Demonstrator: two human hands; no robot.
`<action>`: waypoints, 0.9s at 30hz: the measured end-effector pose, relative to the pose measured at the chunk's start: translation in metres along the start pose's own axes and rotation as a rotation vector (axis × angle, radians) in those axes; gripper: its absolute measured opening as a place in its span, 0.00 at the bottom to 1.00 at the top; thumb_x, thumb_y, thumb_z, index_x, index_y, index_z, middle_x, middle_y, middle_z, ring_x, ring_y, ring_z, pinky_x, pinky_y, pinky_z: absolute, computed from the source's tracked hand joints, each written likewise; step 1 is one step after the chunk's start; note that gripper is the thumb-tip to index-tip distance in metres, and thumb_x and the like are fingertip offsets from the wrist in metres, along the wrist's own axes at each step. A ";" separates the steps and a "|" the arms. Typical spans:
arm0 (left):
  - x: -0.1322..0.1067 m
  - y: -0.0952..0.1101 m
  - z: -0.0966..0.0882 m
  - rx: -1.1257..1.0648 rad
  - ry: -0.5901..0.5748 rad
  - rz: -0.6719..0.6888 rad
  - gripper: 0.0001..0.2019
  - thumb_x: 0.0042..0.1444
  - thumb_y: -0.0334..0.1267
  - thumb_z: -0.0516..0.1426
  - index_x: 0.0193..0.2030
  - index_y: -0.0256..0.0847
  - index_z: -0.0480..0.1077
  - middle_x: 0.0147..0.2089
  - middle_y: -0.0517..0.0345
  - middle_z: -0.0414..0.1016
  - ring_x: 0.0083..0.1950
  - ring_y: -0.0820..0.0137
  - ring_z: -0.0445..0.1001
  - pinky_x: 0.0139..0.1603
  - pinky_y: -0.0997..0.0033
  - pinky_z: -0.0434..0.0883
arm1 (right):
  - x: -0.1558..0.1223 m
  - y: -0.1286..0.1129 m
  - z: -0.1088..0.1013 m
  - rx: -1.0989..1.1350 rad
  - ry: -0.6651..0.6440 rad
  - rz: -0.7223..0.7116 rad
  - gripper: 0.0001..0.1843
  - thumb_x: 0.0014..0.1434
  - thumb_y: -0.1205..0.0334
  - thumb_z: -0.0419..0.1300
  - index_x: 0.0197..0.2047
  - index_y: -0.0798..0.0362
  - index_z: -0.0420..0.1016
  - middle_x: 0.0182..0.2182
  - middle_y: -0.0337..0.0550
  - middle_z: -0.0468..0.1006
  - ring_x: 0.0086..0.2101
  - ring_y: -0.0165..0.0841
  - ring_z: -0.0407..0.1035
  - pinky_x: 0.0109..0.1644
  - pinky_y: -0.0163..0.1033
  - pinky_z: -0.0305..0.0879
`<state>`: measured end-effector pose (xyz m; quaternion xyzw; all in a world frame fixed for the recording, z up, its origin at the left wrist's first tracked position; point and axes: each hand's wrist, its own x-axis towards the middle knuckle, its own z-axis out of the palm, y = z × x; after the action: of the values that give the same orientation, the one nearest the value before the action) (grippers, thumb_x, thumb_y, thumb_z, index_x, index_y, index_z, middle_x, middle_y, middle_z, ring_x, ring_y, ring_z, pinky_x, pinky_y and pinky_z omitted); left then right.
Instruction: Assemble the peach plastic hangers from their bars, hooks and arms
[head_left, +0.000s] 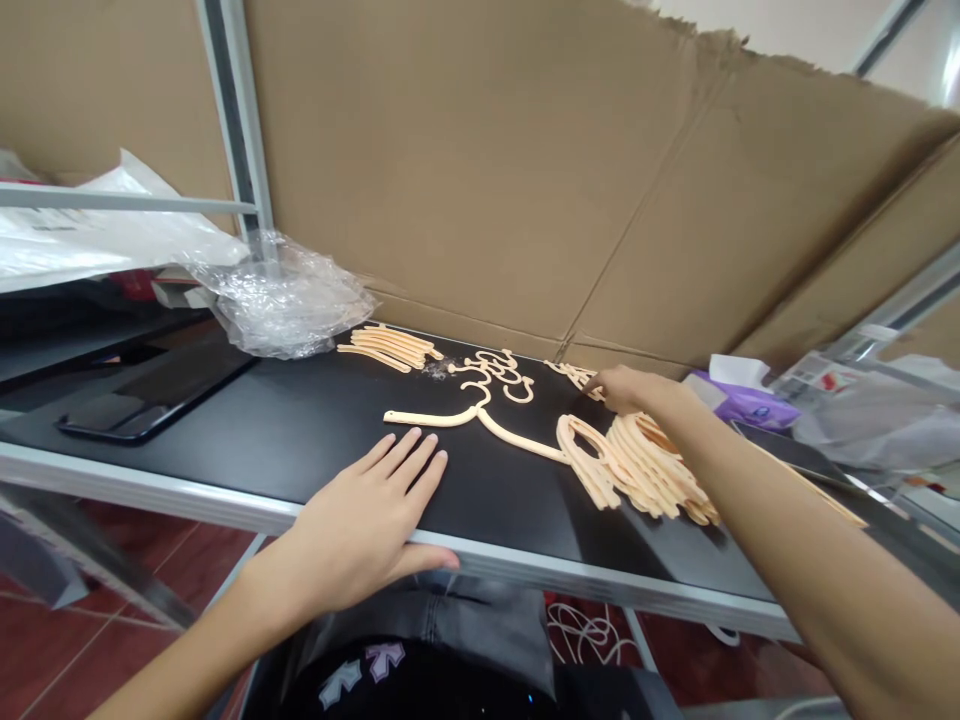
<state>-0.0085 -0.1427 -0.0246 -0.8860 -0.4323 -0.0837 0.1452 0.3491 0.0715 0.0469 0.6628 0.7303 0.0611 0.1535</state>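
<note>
My left hand (379, 505) lies flat at the front edge of the black table, fingers spread, holding nothing. Just beyond its fingertips is a cream plastic clothes hanger (517, 437), its two arms stretched wide and its hook pointing away from me. My right hand (621, 388) reaches to the back right, fingers drawn together at a small heap of cream plastic pieces (574, 373). What its fingertips grip is hidden. Below that hand lies a stack of folded cream hangers (652, 470). Several loose cream hooks (506, 375) are in the middle, and straight hanger arms (390, 346) lie at the back left.
Crumpled clear plastic (289, 300) and a dark glossy tray-like object (150, 395) occupy the left side. On the right are a purple tissue pack (742, 397) and clear bags (862, 410). A cardboard wall (465, 180) closes off the back. White cables (589, 632) lie under the table.
</note>
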 end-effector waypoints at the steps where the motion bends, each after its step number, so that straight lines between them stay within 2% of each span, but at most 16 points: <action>1: 0.000 0.000 0.000 -0.005 0.002 -0.002 0.46 0.62 0.70 0.42 0.70 0.30 0.61 0.73 0.36 0.57 0.73 0.48 0.57 0.72 0.49 0.58 | -0.001 -0.002 0.001 -0.016 -0.028 0.003 0.31 0.52 0.78 0.57 0.57 0.47 0.79 0.52 0.51 0.80 0.49 0.43 0.76 0.48 0.42 0.70; 3: 0.000 0.001 0.000 -0.015 0.004 -0.007 0.46 0.62 0.70 0.43 0.70 0.30 0.61 0.73 0.36 0.57 0.74 0.48 0.57 0.72 0.49 0.58 | -0.003 -0.006 0.000 -0.060 -0.078 0.006 0.30 0.54 0.77 0.56 0.57 0.50 0.79 0.52 0.53 0.80 0.50 0.43 0.76 0.46 0.42 0.69; 6: 0.000 0.002 -0.001 -0.016 -0.002 -0.009 0.46 0.62 0.70 0.43 0.70 0.30 0.61 0.73 0.36 0.57 0.73 0.49 0.57 0.72 0.49 0.57 | -0.001 -0.006 -0.003 -0.083 -0.026 -0.036 0.24 0.54 0.76 0.56 0.51 0.54 0.82 0.48 0.56 0.82 0.47 0.43 0.76 0.46 0.40 0.68; 9: 0.000 0.002 -0.002 -0.015 -0.011 -0.015 0.46 0.62 0.70 0.42 0.70 0.31 0.61 0.73 0.37 0.56 0.74 0.49 0.57 0.73 0.51 0.56 | 0.002 0.001 -0.009 -0.069 0.096 -0.106 0.21 0.54 0.73 0.55 0.47 0.57 0.84 0.45 0.57 0.83 0.45 0.42 0.77 0.47 0.40 0.68; 12: 0.000 0.001 -0.002 -0.041 -0.005 -0.016 0.46 0.62 0.70 0.42 0.70 0.30 0.61 0.73 0.36 0.56 0.74 0.49 0.57 0.72 0.49 0.57 | -0.004 0.005 -0.020 -0.008 0.275 -0.127 0.21 0.55 0.71 0.53 0.47 0.58 0.84 0.43 0.57 0.84 0.44 0.44 0.78 0.49 0.43 0.69; 16: -0.001 0.000 0.001 -0.061 0.010 -0.015 0.46 0.61 0.70 0.42 0.70 0.31 0.61 0.73 0.36 0.56 0.74 0.49 0.56 0.73 0.48 0.56 | -0.027 -0.003 -0.045 0.235 0.661 -0.138 0.21 0.60 0.63 0.52 0.49 0.55 0.83 0.43 0.52 0.84 0.43 0.43 0.78 0.52 0.46 0.70; 18: -0.002 -0.001 0.002 -0.071 0.010 -0.015 0.46 0.62 0.70 0.42 0.70 0.31 0.61 0.73 0.37 0.56 0.74 0.49 0.55 0.73 0.49 0.56 | -0.039 -0.011 -0.055 0.350 0.793 -0.146 0.20 0.60 0.61 0.53 0.48 0.53 0.83 0.41 0.51 0.84 0.42 0.43 0.78 0.52 0.48 0.70; 23: -0.001 -0.009 -0.006 -0.120 -0.003 0.004 0.45 0.61 0.71 0.45 0.69 0.33 0.62 0.72 0.38 0.60 0.73 0.49 0.59 0.71 0.49 0.59 | -0.053 -0.031 -0.062 0.589 0.980 -0.209 0.14 0.58 0.61 0.57 0.42 0.51 0.83 0.37 0.48 0.84 0.39 0.41 0.77 0.49 0.48 0.71; 25: 0.008 -0.014 -0.017 -0.148 -0.005 0.015 0.40 0.63 0.68 0.46 0.66 0.36 0.67 0.68 0.40 0.66 0.69 0.49 0.65 0.69 0.49 0.62 | -0.055 -0.043 -0.060 0.750 1.028 -0.220 0.12 0.57 0.62 0.58 0.41 0.52 0.82 0.35 0.47 0.83 0.36 0.39 0.76 0.46 0.47 0.71; 27: 0.026 -0.020 -0.029 -0.199 -0.011 0.017 0.30 0.68 0.61 0.45 0.58 0.40 0.74 0.59 0.46 0.76 0.60 0.55 0.75 0.65 0.52 0.65 | -0.058 -0.059 -0.056 0.893 1.045 -0.253 0.13 0.58 0.64 0.56 0.41 0.52 0.82 0.32 0.45 0.81 0.36 0.38 0.75 0.43 0.46 0.70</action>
<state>-0.0091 -0.1212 0.0133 -0.9001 -0.4152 -0.1201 0.0550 0.2808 0.0144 0.0906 0.4561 0.7354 0.0475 -0.4989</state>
